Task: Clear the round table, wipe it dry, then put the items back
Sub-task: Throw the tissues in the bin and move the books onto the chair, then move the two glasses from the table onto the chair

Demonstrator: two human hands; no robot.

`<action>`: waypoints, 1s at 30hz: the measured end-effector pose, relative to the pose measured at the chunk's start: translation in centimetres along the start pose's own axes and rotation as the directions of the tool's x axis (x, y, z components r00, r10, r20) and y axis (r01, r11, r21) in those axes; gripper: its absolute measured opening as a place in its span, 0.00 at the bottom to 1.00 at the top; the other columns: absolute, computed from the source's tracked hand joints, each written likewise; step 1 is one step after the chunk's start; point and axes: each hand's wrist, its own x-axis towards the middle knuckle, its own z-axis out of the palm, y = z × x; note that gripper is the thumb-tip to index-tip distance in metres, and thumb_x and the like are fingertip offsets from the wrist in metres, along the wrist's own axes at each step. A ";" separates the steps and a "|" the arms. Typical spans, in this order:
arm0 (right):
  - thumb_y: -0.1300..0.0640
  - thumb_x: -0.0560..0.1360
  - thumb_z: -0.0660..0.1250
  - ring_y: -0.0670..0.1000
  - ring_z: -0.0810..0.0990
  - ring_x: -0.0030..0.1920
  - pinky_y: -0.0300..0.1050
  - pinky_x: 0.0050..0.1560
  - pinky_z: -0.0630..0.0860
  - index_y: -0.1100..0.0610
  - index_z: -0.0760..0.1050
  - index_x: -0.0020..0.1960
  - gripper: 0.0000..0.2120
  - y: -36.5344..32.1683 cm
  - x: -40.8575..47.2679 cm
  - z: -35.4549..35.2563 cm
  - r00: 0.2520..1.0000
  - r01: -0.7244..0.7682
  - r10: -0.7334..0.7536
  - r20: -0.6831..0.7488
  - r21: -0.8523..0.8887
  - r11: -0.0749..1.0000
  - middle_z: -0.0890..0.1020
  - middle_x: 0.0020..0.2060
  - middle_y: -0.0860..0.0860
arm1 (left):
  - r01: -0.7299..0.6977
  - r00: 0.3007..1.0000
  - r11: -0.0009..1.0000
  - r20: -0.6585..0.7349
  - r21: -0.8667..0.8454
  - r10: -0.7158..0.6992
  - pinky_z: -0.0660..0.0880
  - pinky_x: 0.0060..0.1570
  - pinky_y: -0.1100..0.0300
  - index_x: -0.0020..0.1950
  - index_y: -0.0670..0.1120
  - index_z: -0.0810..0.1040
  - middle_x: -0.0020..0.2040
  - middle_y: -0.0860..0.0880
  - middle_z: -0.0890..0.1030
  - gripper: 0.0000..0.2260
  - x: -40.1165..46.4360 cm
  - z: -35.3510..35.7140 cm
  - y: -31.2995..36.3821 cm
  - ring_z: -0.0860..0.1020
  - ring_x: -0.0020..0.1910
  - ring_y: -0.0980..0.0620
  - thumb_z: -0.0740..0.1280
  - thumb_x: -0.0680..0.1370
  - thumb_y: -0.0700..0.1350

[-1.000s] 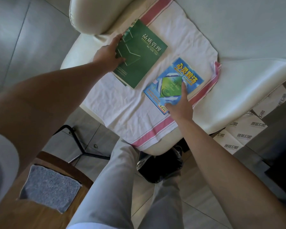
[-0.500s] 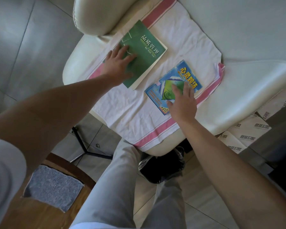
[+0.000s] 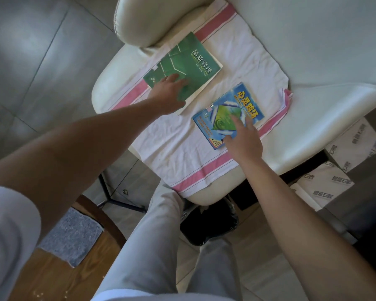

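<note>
Both books parked on a pink-striped white towel point(image 3: 182, 144) over a cream chair seat point(image 3: 302, 118), likely to free the round table point(image 3: 52, 276) for wiping. Left hand point(image 3: 169, 94) lies flat, fingers straight, on the green book point(image 3: 189, 61), cover reads 品质管理. Right hand point(image 3: 243, 140) rests spread-fingered on the blue book point(image 3: 243, 101), right of it; yellow title unclear. Grey cloth point(image 3: 72, 235) sits on the table, near left.

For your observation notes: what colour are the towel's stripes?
Pink, on the white towel; head view.
</note>
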 end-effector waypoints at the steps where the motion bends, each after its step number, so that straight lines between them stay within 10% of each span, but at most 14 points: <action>1: 0.54 0.79 0.67 0.60 0.63 0.78 0.58 0.68 0.73 0.46 0.64 0.79 0.30 -0.1 -0.4 -0.1 1.000 0.016 -0.015 -0.024 0.030 0.999 0.58 0.82 0.54 | -0.001 0.999 1.000 -0.051 -0.011 0.000 0.62 0.75 0.39 0.79 0.50 0.68 0.81 0.42 0.63 0.30 -0.3 0.1 0.0 0.61 0.79 0.38 0.72 0.78 0.48; 11: 0.46 0.79 0.66 0.54 0.78 0.62 0.44 0.62 0.71 0.52 0.82 0.61 0.15 5.4 -17.8 -13.8 0.872 0.252 -0.117 -0.474 0.232 0.940 0.81 0.60 0.50 | -0.213 0.808 0.971 -0.578 -0.106 0.114 0.62 0.76 0.42 0.68 0.47 0.80 0.75 0.41 0.72 0.21 -15.3 -5.8 11.5 0.64 0.78 0.35 0.65 0.79 0.56; 19: 0.50 0.81 0.68 0.46 0.78 0.63 0.50 0.64 0.76 0.50 0.82 0.61 0.11 11.8 -35.5 -21.7 0.774 0.370 -0.168 -0.611 0.220 0.903 0.78 0.61 0.40 | -0.337 0.612 0.934 -0.781 -0.118 0.122 0.58 0.73 0.61 0.65 0.47 0.81 0.74 0.44 0.74 0.15 -29.1 -11.9 22.2 0.66 0.77 0.40 0.67 0.80 0.49; 24: 0.50 0.81 0.68 0.48 0.74 0.70 0.49 0.69 0.72 0.50 0.81 0.64 0.13 14.6 -42.9 -24.3 0.715 0.402 -0.184 -0.675 0.181 0.898 0.76 0.68 0.45 | -0.370 0.598 0.927 -0.780 -0.065 0.184 0.60 0.77 0.45 0.67 0.47 0.81 0.76 0.41 0.71 0.19 -37.3 -12.2 28.7 0.62 0.79 0.36 0.64 0.80 0.54; 30: 0.50 0.81 0.68 0.51 0.69 0.74 0.47 0.72 0.66 0.49 0.80 0.67 0.15 14.0 -49.7 -26.8 0.648 0.465 -0.265 -0.714 0.095 0.880 0.73 0.74 0.49 | -0.359 0.508 0.933 -0.832 0.033 0.224 0.57 0.78 0.47 0.70 0.50 0.79 0.79 0.45 0.68 0.26 -47.5 -13.6 31.5 0.58 0.82 0.40 0.60 0.81 0.65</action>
